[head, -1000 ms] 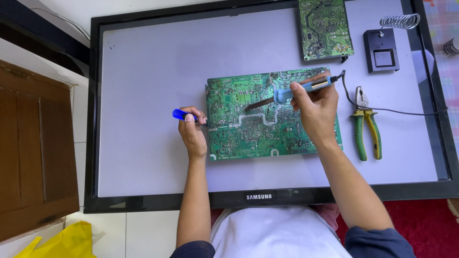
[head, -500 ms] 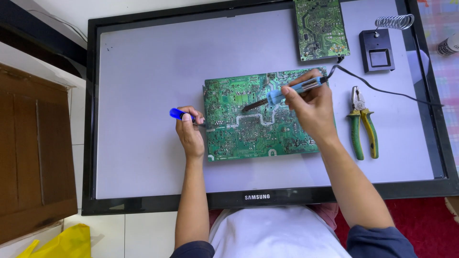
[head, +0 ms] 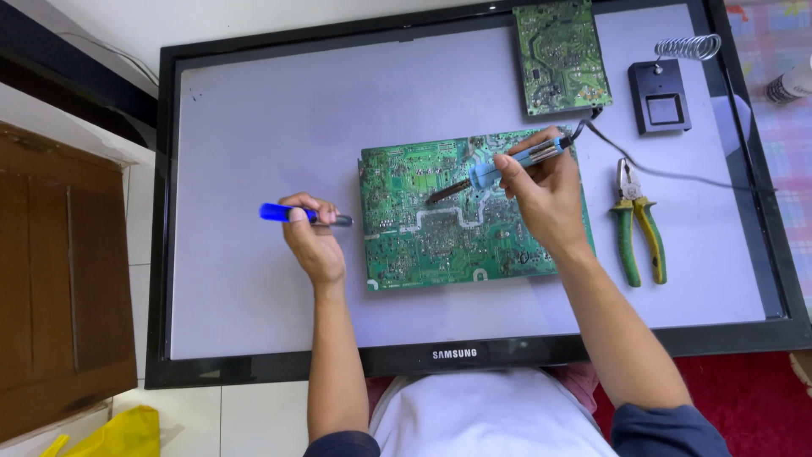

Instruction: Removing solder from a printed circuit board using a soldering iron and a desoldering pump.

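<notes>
The large green circuit board lies flat near the middle of a flat-screen television laid face up, which serves as the surface. Taking that board as the landmark, the right hand rests over its upper right part, fingers clamped around the blue handle of a soldering iron. The iron's dark tip slants down to the left and sits on or just above the board's centre; whether it truly touches cannot be told from here. Its cord runs off past the board's upper right corner.

The left hand lies just left of the board, off its edge, closed on a blue-handled tool, with the handle pointing away from the board and the metal end pointing toward it, stopping just short of the edge. The 2 hands are well apart, 1 on each side of the board's left half.

As a judgement, the soldering work looks underway but unfinished: the iron is at the board, and no part appears lifted or removed.

Right of the board lie green-and-yellow pliers. Above its right corner sit a smaller green circuit board and a black soldering stand with a coiled wire holder.
</notes>
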